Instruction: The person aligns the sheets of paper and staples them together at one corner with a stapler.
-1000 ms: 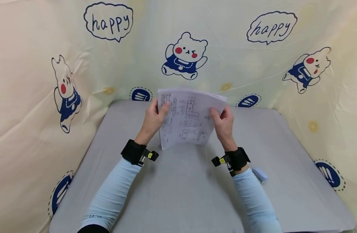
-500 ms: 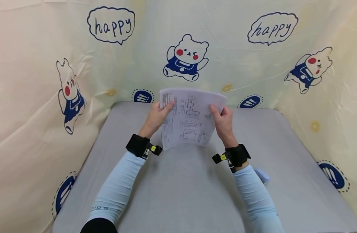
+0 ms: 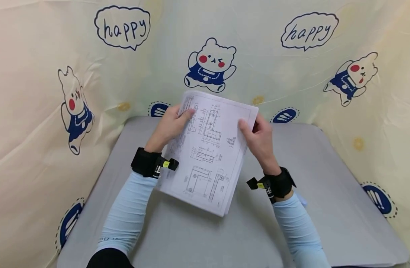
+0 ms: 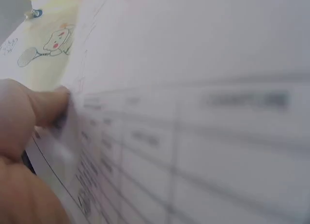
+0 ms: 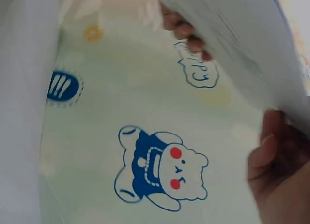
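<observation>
A stack of paper sheets (image 3: 208,152) printed with technical drawings is held up and tilted above the table. My left hand (image 3: 169,124) pinches its left edge, thumb on the printed face and fingers behind. On the opposite edge, my right hand (image 3: 258,139) grips the sheets with the thumb in front. The left wrist view shows the thumb (image 4: 46,105) against the top sheet, whose printed table is blurred. From the right wrist, the stack's underside (image 5: 242,45) is visible, with the right hand (image 5: 283,171) at its edge and fingertips of the left hand (image 5: 186,33) beyond.
A blue stapler (image 3: 303,201) lies on the grey table (image 3: 345,223), mostly hidden behind the right forearm. A printed curtain (image 3: 258,70) with cartoon bears surrounds the table at the back and sides.
The stack has tipped flatter toward me and turned, its lower edge coming nearer, so the drawings show larger. The left hand has shifted left and slightly up; the right hand moved slightly right.
</observation>
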The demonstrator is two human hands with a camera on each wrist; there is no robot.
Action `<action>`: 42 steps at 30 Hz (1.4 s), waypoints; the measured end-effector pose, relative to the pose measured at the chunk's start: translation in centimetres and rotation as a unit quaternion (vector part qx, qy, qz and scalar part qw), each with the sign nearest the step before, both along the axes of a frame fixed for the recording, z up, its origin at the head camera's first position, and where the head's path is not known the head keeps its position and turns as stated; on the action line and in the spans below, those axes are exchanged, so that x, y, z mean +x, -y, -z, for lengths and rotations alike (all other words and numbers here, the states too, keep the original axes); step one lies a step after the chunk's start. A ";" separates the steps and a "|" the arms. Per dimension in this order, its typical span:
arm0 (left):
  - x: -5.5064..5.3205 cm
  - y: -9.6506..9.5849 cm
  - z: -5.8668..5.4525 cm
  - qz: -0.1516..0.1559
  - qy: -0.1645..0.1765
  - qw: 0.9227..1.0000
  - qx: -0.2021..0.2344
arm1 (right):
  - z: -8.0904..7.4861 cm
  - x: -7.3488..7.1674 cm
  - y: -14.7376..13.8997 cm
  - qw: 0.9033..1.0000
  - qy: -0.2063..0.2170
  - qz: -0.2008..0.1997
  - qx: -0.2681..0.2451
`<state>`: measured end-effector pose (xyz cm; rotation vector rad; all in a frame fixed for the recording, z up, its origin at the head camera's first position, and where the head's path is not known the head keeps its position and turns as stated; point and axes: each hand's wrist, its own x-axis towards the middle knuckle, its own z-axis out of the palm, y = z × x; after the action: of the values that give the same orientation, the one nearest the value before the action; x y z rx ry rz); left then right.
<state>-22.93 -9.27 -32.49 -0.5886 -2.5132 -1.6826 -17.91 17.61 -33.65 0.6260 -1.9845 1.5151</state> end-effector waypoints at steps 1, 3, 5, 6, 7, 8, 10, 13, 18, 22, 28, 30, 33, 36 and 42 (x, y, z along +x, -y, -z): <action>-0.1 0.1 0.1 -0.003 0.027 1.000 -0.010 | -0.3 -0.1 -0.2 0.999 0.034 -0.001 0.000; -0.4 0.2 0.8 -0.015 0.082 0.996 -0.028 | -0.4 -0.3 -0.6 0.994 0.112 -0.006 0.002; -0.9 0.3 2.1 -0.024 0.132 0.990 -0.050 | 0.1 -0.6 -1.0 0.982 0.187 -0.017 0.007; -1.2 0.3 2.9 -0.025 0.154 0.986 -0.057 | 0.5 -0.9 -1.2 0.975 0.221 -0.023 0.009; -1.4 0.3 3.8 -0.026 0.170 0.983 -0.071 | 1.1 -1.2 -1.4 0.967 0.252 -0.026 0.014; -1.7 0.3 4.7 -0.029 0.183 0.979 -0.083 | 1.7 -1.5 -1.6 0.959 0.281 -0.027 0.021; -2.1 0.3 6.4 -0.027 0.203 0.974 -0.100 | 3.3 -2.2 -2.2 0.942 0.331 -0.029 0.039; -2.7 0.0 9.0 -0.009 0.230 0.967 -0.114 | 5.9 -3.3 -3.1 0.919 0.388 -0.021 0.065; -3.4 -0.4 12.9 0.031 0.274 0.955 -0.114 | 9.9 -4.3 -4.5 0.891 0.429 -0.009 0.151; -3.5 -0.3 15.0 0.052 0.285 0.953 -0.086 | 12.2 -4.2 -4.8 0.876 0.425 -0.002 0.228; -3.1 -0.1 16.6 0.047 0.273 0.958 -0.068 | 14.3 -3.4 -4.3 0.874 0.387 0.002 0.294; -2.9 -0.1 17.0 0.032 0.268 0.960 -0.070 | 14.7 -3.1 -4.0 0.874 0.376 0.006 0.307; -2.6 -0.1 17.4 0.015 0.254 0.964 -0.077 | 15.1 -2.9 -3.6 0.874 0.371 0.010 0.312; -2.5 -0.5 17.2 0.005 0.232 0.968 -0.100 | 14.9 -2.9 -3.7 0.873 0.372 0.013 0.314; -2.1 -1.0 16.7 0.001 0.217 0.967 -0.136 | 13.3 -2.6 -5.3 0.853 0.354 0.000 0.383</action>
<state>-25.03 -8.23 -49.20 -0.2523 -3.0806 -1.6255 -20.53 22.87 -46.94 0.3619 -3.2095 0.9521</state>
